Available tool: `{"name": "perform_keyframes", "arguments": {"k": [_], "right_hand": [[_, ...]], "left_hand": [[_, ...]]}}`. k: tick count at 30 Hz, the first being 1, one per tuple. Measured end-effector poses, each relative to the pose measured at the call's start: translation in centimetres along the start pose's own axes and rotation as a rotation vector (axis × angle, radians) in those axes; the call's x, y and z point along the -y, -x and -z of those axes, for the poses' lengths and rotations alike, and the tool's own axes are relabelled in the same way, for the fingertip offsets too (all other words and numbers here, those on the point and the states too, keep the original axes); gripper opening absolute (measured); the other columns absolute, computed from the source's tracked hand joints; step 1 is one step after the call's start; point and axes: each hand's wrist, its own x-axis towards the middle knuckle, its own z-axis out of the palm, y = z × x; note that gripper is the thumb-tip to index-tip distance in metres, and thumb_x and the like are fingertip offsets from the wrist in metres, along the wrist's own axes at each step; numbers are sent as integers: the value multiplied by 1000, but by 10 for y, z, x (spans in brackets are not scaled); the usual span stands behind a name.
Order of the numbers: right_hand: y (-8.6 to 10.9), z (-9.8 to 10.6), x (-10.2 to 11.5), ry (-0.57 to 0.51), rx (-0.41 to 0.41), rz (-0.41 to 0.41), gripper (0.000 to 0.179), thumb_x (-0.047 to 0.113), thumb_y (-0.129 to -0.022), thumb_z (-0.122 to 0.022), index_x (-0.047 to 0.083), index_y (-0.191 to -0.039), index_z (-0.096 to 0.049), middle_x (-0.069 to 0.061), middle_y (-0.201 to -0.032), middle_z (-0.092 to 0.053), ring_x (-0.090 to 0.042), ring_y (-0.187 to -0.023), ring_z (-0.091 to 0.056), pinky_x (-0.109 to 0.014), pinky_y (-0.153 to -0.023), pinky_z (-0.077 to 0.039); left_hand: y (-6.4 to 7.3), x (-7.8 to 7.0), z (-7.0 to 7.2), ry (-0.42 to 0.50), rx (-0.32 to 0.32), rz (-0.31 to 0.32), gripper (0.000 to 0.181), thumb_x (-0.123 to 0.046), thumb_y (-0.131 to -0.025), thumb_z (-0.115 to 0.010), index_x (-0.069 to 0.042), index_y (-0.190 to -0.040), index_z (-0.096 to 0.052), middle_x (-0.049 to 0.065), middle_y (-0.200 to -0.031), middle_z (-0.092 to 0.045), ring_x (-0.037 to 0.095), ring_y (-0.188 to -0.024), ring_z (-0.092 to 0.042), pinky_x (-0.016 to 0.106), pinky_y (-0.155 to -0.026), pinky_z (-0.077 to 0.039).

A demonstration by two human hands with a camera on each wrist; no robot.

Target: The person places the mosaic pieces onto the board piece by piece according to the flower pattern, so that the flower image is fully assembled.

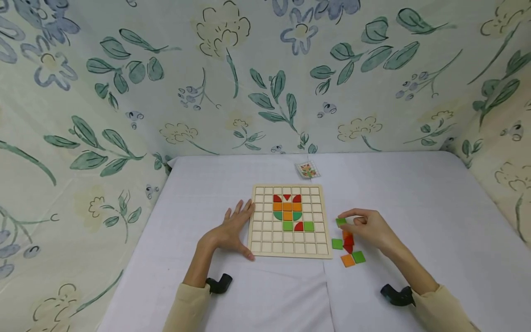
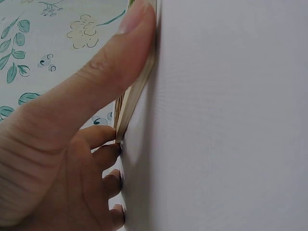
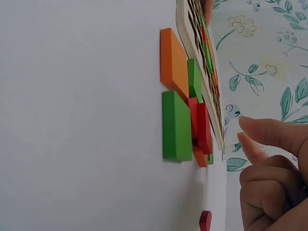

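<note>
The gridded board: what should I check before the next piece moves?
1. Left hand touching the board: ok.
2. Right hand near a loose green square: ok.
3. Piece between the right hand's fingertips: not ok; the right wrist view shows none.
4. Picture card in view beyond the board: ok.
5. Coloured pattern matching the card: cannot tell; its print is too small.
6. Loose pieces sorted by colour: not ok; red, orange and green lie mixed.

Tiles (image 1: 287,206) are red, orange and green; the board (image 1: 267,236) beige, backdrop (image 1: 265,121) floral.
</note>
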Motion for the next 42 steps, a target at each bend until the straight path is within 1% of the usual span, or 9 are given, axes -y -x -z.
{"name": "perform_keyframes", "arguments": {"k": [5, 13, 16, 20, 21, 26, 29, 30, 42], "right_hand": [[5, 6, -10, 15, 2, -9, 41, 25, -90, -80, 5, -125, -71, 4, -61, -30, -11, -57, -30, -29, -52, -25], [12, 12, -27, -34, 131, 1, 47, 28, -88, -82, 6, -128, -70, 4, -64, -28, -11, -62, -33, -29, -59, -29], [13, 15, -32, -58, 172, 12, 46, 25, -85, -84, 7, -126, -72, 3, -64, -28, -13, -69, -35, -33, -84, -45], [13, 15, -37, -43, 191, 29, 43, 21, -84, -84, 8, -123, -73, 3, -64, -27, -12, -69, -35, -41, -97, -41], [12, 14, -37, -35, 189, 38, 43, 21, -84, -84, 8, -123, -73, 3, -64, -27, -11, -74, -37, -39, -95, -41], [9, 13, -37, -16, 152, 53, 39, 19, -87, -82, 7, -122, -73, 3, -63, -27, -10, -68, -36, -32, -77, -43], [6, 13, -35, -18, 147, 42, 40, 20, -87, -82, 5, -123, -72, 4, -63, -28, -11, -60, -31, -30, -59, -34], [5, 13, -34, -18, 152, 37, 41, 20, -86, -82, 5, -123, -72, 4, -62, -28, -10, -58, -30, -31, -55, -27], [-7, 23, -37, 62, 213, 50, 35, 18, -82, -86, 6, -113, -76, 4, -64, -31, -11, -63, -33, -28, -60, -29]], "left_hand": [[1, 1, 0, 7, 0, -4, 151, -45, -57, -101, -10, -167, -4, 7, -176, 7, 31, -162, 15, 59, -132, 9], [2, 1, 0, 21, -4, -1, 151, -44, -57, -102, -9, -167, -5, 6, -176, 6, 31, -162, 14, 58, -132, 9], [2, 1, 0, 22, -3, -3, 151, -44, -57, -102, -10, -167, -5, 6, -176, 7, 31, -162, 15, 58, -132, 9], [1, 2, 0, 16, -1, -4, 151, -45, -57, -101, -10, -167, -4, 7, -176, 7, 31, -162, 15, 58, -132, 9], [1, 1, 0, 15, 0, -4, 151, -45, -57, -101, -10, -167, -4, 7, -176, 7, 31, -162, 15, 58, -132, 9], [0, 0, 2, 15, 0, -3, 151, -44, -57, -101, -9, -167, -5, 8, -176, 7, 32, -162, 15, 58, -132, 9], [1, 1, 2, 19, -5, -5, 151, -43, -57, -102, -8, -167, -5, 9, -176, 6, 32, -162, 14, 59, -131, 8], [1, 1, 1, 18, -6, -6, 150, -43, -57, -102, -8, -167, -5, 9, -176, 6, 33, -162, 14, 60, -131, 8], [1, 1, 0, 20, -5, -13, 151, -44, -57, -101, -8, -167, -5, 9, -176, 7, 32, -162, 15, 59, -131, 9]]}}
